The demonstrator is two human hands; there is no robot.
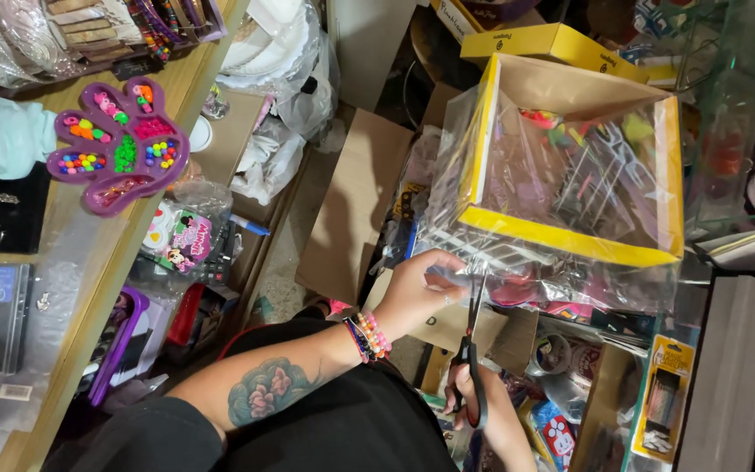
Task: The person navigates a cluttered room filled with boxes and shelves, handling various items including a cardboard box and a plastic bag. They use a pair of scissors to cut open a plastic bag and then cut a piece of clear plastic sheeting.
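My left hand (412, 293), with beaded bracelets (369, 336) on its wrist and a flower tattoo on the forearm, pinches the clear plastic wrap (570, 166) at the near corner of a yellow-rimmed cardboard box (561, 238). Colourful small items show through the wrap inside the box. Lower down, my right hand (493, 411) grips black-handled scissors (474, 350). Their blades point up and meet the plastic just right of my left fingers.
A wooden counter (89, 288) runs along the left, bearing a purple hand-shaped bead tray (120, 144). Flat cardboard (351, 201), white plastic bags (281, 52) and packaged toys crowd the floor. A second yellow box (552, 39) lies behind, and a grey box (731, 367) stands at right.
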